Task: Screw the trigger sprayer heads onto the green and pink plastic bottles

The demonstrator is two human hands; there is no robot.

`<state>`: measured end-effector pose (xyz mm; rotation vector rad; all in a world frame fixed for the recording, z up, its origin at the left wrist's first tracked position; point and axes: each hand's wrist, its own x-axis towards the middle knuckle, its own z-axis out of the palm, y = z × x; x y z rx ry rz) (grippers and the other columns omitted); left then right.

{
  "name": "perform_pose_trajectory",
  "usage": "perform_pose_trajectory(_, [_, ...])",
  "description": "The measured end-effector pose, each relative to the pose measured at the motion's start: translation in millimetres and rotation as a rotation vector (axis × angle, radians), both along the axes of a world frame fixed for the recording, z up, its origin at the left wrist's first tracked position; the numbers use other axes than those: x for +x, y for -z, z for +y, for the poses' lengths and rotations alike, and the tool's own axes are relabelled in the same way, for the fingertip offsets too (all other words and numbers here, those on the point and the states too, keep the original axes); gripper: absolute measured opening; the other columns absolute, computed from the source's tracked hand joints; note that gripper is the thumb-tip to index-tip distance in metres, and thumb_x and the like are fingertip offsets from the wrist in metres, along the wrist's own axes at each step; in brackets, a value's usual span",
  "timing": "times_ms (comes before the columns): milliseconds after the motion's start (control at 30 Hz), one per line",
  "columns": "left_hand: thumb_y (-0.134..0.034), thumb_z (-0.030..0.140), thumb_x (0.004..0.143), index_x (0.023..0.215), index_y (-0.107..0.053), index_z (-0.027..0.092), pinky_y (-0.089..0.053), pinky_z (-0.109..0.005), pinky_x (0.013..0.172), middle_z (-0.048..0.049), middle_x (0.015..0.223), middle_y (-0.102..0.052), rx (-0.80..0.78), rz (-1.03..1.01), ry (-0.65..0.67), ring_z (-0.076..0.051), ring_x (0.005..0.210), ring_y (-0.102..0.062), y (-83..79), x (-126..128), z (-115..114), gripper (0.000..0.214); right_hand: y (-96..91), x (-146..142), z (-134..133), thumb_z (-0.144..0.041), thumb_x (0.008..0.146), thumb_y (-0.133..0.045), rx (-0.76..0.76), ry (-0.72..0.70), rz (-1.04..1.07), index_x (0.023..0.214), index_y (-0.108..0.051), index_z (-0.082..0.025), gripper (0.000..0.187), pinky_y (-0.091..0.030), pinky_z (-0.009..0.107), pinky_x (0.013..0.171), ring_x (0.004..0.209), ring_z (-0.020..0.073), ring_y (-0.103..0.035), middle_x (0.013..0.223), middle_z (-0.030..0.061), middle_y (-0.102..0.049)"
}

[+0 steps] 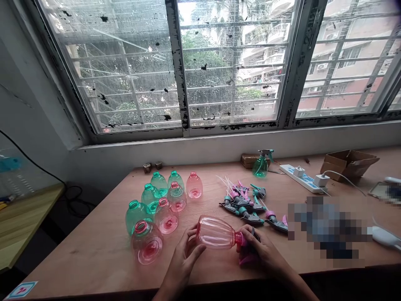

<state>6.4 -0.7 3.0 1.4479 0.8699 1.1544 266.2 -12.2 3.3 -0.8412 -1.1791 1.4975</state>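
Observation:
A clear pink bottle [215,232] lies sideways in the air above the table. My left hand [188,253] grips its base end, thumb in front and fingers behind. At the bottle's neck my right hand [257,246] is closed around a pink and dark grey spray head [247,256], partly hidden by the fingers. The spray head meets the neck; whether it is threaded on I cannot tell. Left of my hands stand several open-necked pink bottles [166,217] and green bottles [138,213]. Beyond my right hand lies a pile of loose spray heads [242,202] with thin white tubes.
A green spray bottle [260,166] with its head on stands at the back by a small brown box [249,160]. Further right are a power strip [302,179] with plugs and cables, and an open cardboard box [347,165]. The window wall [203,148] bounds the table's far side.

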Motion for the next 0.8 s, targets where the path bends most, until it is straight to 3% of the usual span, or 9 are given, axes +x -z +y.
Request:
perform_pose_trajectory(133, [-0.072, 0.037, 0.087, 0.128, -0.056, 0.023, -0.041, -0.051, 0.113, -0.0127, 0.145, -0.054, 0.000, 0.001, -0.003, -0.034, 0.132, -0.053, 2.4, 0.7, -0.2, 0.046, -0.3, 1.1, -0.3, -0.057, 0.091, -0.060, -0.009, 0.008, -0.027, 0.085, -0.057, -0.018, 0.039, -0.056, 0.030, 0.058, 0.062, 0.0193, -0.069, 0.069, 0.0012, -0.069])
perform_pose_trajectory(367, [-0.074, 0.033, 0.085, 0.119, -0.061, 0.021, -0.039, -0.052, 0.114, -0.0138, 0.148, -0.051, -0.013, 0.021, -0.023, -0.035, 0.137, -0.046, -3.5, 2.2, -3.7, 0.038, -3.9, -0.2, -1.3, -0.064, 0.087, -0.061, -0.018, 0.018, -0.069, 0.083, -0.058, -0.019, 0.045, -0.056, 0.031, 0.058, 0.063, 0.0205, -0.069, 0.073, 0.0030, -0.071])
perform_pose_trajectory(633, [-0.078, 0.030, 0.083, 0.132, -0.054, 0.023, -0.034, -0.052, 0.118, -0.0128, 0.148, -0.051, 0.019, 0.063, -0.011, -0.034, 0.139, -0.044, -0.4, -0.1, -4.2, 0.055, -2.8, 0.5, -1.6, -0.060, 0.090, -0.060, -0.015, 0.009, -0.049, 0.083, -0.058, -0.018, 0.042, -0.056, 0.032, 0.059, 0.064, 0.0201, -0.069, 0.074, 0.0031, -0.070])
perform_pose_trajectory(800, [-0.073, 0.033, 0.087, 0.124, -0.058, 0.021, -0.038, -0.052, 0.114, -0.0139, 0.142, -0.056, 0.001, 0.054, -0.020, -0.035, 0.135, -0.048, -2.3, 0.0, -6.1, 0.041, -3.0, 0.5, -1.8, -0.058, 0.090, -0.061, -0.013, 0.013, -0.039, 0.083, -0.058, -0.018, 0.041, -0.056, 0.031, 0.059, 0.064, 0.0198, -0.069, 0.074, 0.0030, -0.070])
